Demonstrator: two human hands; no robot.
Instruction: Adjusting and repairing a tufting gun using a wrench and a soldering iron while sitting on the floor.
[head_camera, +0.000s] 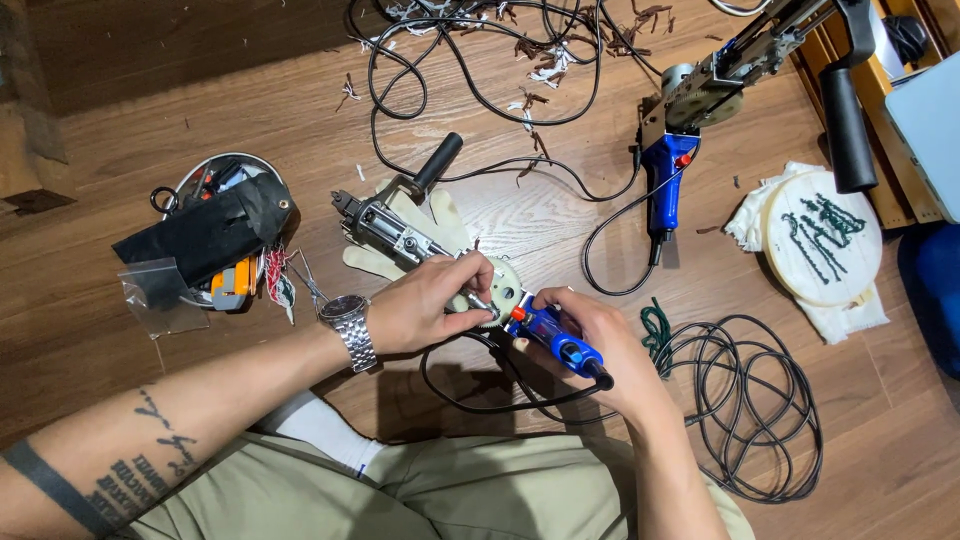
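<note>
My left hand (425, 305) pinches a small part at the tufting gun's (400, 238) gear, my right hand (590, 345) grips its blue handle (553, 338) — work unfinished, mid-floor (150, 110).

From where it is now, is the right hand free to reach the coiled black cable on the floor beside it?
Probably not yet: the right hand is gripping the blue handle of the tufting gun. The coiled black cable lies just right of it on bare wooden floor, with nothing in between, so the path looks open once the hand lets go.

Clear plastic bag (152, 292), perhaps empty, far left.
</note>
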